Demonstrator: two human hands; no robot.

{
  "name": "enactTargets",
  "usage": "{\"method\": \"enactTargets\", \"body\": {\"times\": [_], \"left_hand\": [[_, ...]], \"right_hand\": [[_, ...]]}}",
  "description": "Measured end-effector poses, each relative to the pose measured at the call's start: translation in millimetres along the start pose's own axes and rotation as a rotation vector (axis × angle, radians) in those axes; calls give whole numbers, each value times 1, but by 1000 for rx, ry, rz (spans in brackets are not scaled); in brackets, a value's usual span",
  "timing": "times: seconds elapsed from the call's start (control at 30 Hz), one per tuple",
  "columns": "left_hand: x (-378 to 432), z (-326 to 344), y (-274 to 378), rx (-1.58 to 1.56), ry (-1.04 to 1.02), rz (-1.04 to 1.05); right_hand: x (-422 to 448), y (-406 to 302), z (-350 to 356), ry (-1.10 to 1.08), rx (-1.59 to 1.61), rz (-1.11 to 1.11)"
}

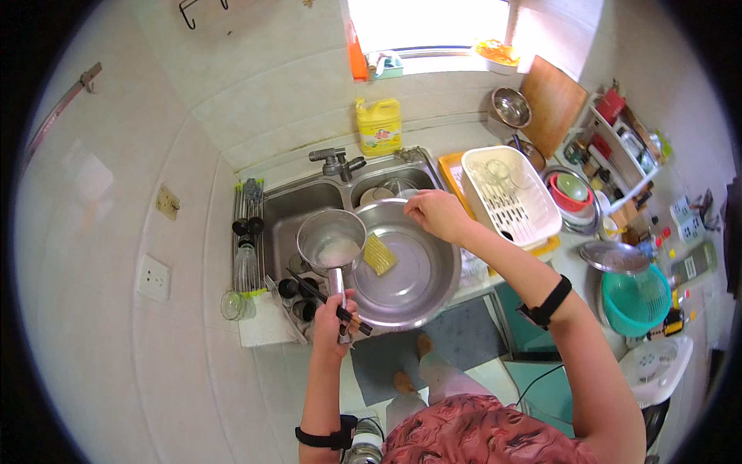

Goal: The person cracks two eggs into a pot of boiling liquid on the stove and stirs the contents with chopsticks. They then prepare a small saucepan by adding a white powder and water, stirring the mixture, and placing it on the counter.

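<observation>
My left hand grips the long handle of a metal saucepan. Dark chopsticks cross the handle at the same hand, apparently held with it. The pan hangs over the left rim of a wide metal basin, its bottom showing a whitish patch. Inside the basin lies a yellow scrubbing cloth or sponge. My right hand, fingers curled downward, is above the basin's far right rim; whether it holds anything is hidden.
A double-bowl steel sink with a faucet lies beyond. Dark cups stand at left front. A yellow detergent jug stands by the wall. At right are a white dish rack and a green colander.
</observation>
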State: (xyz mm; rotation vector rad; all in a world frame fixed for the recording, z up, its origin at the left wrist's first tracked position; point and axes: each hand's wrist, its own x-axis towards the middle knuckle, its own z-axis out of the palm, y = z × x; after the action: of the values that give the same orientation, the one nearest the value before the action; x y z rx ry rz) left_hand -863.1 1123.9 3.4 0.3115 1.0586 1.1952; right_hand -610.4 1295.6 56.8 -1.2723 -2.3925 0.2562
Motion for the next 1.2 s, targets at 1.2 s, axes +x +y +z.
{"method": "enactTargets", "body": {"times": [1.2], "left_hand": [[133, 18, 64, -97, 73, -165]], "right_hand": [[285, 173, 226, -22, -124, 161]]}}
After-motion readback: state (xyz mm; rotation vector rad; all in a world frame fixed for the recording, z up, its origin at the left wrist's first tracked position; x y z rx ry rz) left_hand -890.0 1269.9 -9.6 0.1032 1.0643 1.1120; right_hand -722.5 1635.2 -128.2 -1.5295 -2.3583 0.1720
